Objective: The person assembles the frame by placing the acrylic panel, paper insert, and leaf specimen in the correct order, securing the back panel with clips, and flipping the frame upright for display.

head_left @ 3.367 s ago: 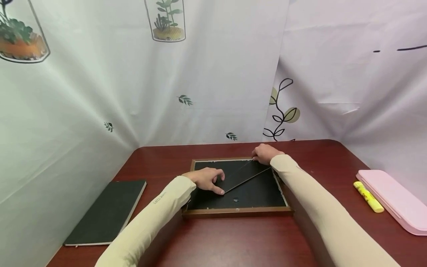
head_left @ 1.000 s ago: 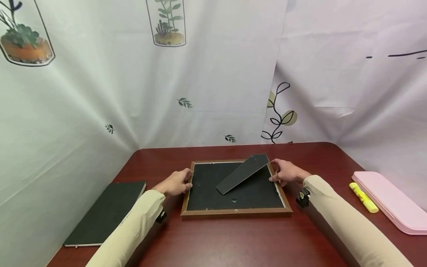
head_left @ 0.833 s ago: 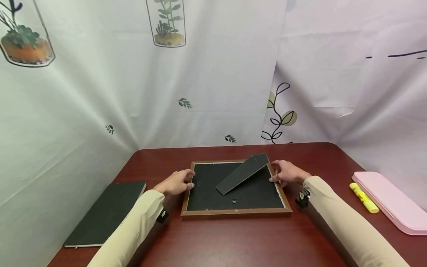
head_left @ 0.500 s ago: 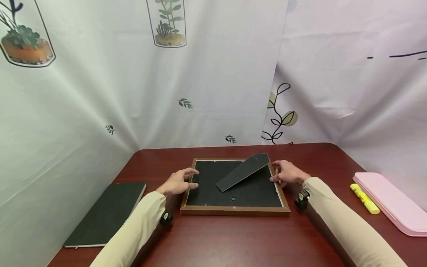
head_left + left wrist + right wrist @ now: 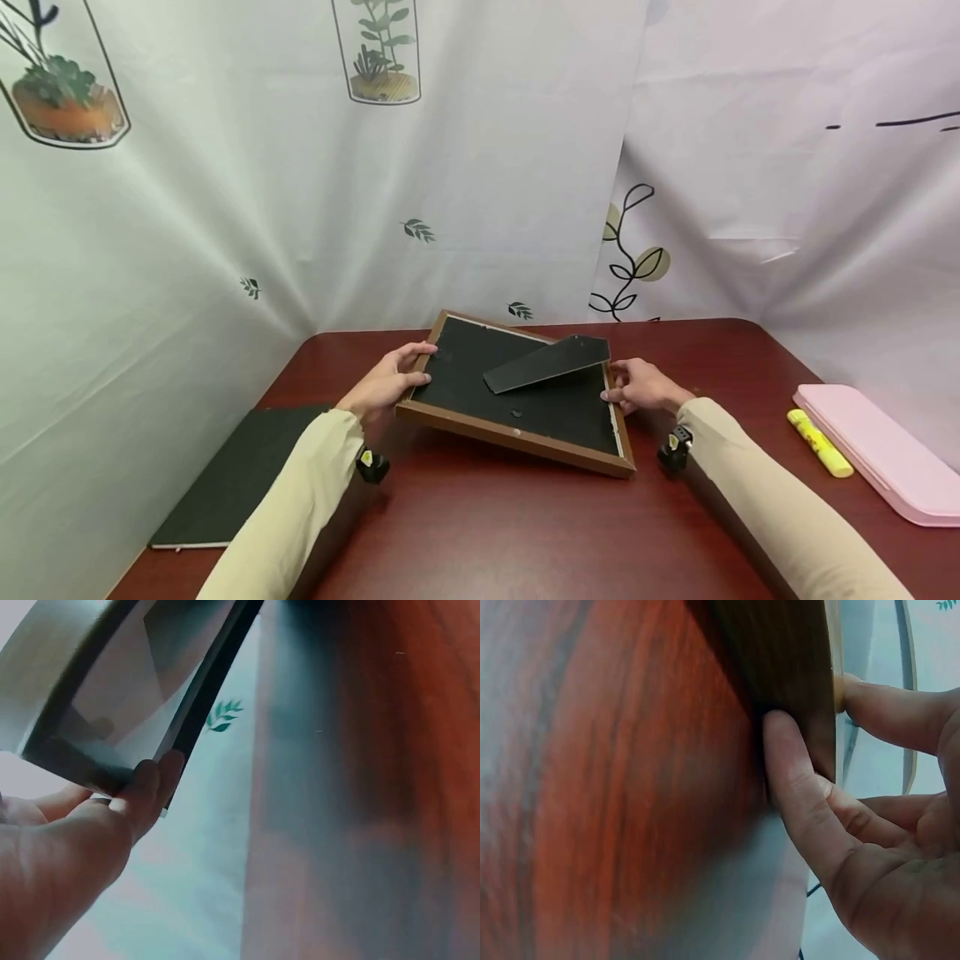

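Note:
A brown-edged picture frame [image 5: 517, 432] is tilted over the table in the head view, its black back upward and its left side raised. Its flap-like easel stand [image 5: 551, 364] sticks up slantwise from the backing. My left hand [image 5: 384, 382] grips the raised left edge, thumb on top. In the left wrist view, fingers of the left hand [image 5: 90, 832] reach under the frame's glossy front side [image 5: 124, 690]. On the lower right edge, my right hand [image 5: 643, 387] pinches the frame; the right wrist view has the right hand's fingers [image 5: 810, 802] on both faces of that edge [image 5: 795, 682].
A dark flat book [image 5: 232, 483] lies on the red-brown table [image 5: 480, 533] at the left, partly behind the left sleeve. On the right are a yellow marker [image 5: 819, 443] and a pink case [image 5: 885, 454]. A patterned white cloth [image 5: 510, 167] hangs behind.
Both hands have moved from the easel stand to the frame's sides. The frame's left side has risen off the table with my left hand, while my right hand has stayed at the right edge.

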`<state>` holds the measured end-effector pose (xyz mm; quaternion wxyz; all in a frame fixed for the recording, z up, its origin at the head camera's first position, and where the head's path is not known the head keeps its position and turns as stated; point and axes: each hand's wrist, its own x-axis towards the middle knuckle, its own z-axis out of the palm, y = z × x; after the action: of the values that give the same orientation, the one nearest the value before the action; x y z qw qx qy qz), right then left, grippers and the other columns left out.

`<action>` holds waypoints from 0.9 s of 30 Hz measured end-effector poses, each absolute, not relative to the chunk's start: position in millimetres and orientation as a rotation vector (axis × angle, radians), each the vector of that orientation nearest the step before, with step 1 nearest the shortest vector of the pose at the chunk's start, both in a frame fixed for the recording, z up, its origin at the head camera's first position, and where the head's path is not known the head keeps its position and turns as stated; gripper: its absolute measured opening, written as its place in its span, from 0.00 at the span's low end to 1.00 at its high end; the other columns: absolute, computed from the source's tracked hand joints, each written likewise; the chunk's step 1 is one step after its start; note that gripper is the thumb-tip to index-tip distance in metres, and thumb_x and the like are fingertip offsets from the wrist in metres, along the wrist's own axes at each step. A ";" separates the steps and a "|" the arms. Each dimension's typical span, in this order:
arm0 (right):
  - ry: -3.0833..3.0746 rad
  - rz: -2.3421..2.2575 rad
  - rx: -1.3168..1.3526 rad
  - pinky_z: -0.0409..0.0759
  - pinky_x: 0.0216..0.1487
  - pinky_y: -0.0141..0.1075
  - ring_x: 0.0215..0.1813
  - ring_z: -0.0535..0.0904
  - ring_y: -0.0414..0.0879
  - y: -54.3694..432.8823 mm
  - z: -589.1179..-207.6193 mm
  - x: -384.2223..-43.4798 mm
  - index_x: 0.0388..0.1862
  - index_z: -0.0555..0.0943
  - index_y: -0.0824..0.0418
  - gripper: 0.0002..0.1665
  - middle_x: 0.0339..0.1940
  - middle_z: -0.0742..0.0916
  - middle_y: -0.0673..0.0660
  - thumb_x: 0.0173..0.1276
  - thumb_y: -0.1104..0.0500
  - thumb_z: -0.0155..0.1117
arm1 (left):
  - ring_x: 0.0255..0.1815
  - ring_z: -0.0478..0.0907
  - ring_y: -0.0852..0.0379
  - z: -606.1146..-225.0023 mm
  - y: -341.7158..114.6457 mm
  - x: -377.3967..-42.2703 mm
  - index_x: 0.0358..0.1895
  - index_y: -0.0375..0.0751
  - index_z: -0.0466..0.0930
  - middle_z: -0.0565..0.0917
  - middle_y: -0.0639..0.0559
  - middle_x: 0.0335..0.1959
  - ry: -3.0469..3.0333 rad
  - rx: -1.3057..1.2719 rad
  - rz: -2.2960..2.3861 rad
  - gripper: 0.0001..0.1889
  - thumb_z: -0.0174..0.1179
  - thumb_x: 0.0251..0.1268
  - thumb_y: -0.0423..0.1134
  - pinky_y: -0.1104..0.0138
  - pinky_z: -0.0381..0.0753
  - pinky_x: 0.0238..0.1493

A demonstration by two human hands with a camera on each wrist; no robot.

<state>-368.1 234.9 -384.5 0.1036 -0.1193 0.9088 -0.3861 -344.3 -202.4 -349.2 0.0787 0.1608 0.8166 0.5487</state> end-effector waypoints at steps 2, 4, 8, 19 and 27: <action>2.691 -1.140 -0.352 0.85 0.35 0.37 0.26 0.77 0.41 233.4 -385.8 -368.3 0.74 0.57 0.81 0.46 0.29 0.79 0.56 0.67 0.61 0.69 | 0.80 0.58 0.40 -342.8 -202.7 -345.6 0.76 0.45 0.62 0.47 0.47 0.84 2.431 0.486 1.658 0.30 0.53 0.72 0.30 0.60 0.73 0.62; 2.700 -1.143 -0.358 0.85 0.35 0.36 0.26 0.78 0.40 230.8 -387.3 -368.1 0.74 0.57 0.81 0.46 0.28 0.80 0.55 0.68 0.60 0.69 | 0.80 0.56 0.41 -337.2 -203.5 -346.8 0.77 0.46 0.61 0.46 0.49 0.84 2.433 0.489 1.667 0.31 0.52 0.71 0.30 0.61 0.71 0.61; 2.772 -1.106 -0.384 0.82 0.35 0.35 0.25 0.80 0.40 224.1 -389.6 -366.8 0.72 0.62 0.80 0.44 0.27 0.83 0.55 0.68 0.58 0.69 | 0.84 0.46 0.47 -325.4 -204.4 -349.4 0.78 0.49 0.59 0.48 0.51 0.84 2.447 0.500 1.668 0.33 0.51 0.71 0.30 0.59 0.65 0.64; 3.025 -0.855 -0.632 0.84 0.42 0.42 0.33 0.85 0.45 209.6 -388.7 -359.1 0.62 0.78 0.71 0.26 0.37 0.90 0.59 0.69 0.60 0.67 | 0.83 0.47 0.43 -290.3 -206.3 -350.6 0.79 0.50 0.58 0.50 0.48 0.84 2.543 0.498 1.541 0.34 0.52 0.70 0.32 0.51 0.63 0.68; 3.350 -0.783 -1.013 0.78 0.33 0.36 0.30 0.79 0.41 197.2 -378.1 -362.0 0.42 0.88 0.61 0.16 0.35 0.87 0.54 0.55 0.59 0.80 | 0.23 0.64 0.57 -262.1 -201.6 -353.6 0.78 0.51 0.60 0.55 0.48 0.82 2.630 0.550 1.384 0.33 0.53 0.70 0.33 0.66 0.64 0.27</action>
<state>-362.0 197.2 -378.1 -0.2207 -0.2756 0.9110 -0.2129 -353.6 -201.6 -262.1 0.0593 0.1817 0.8686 0.4571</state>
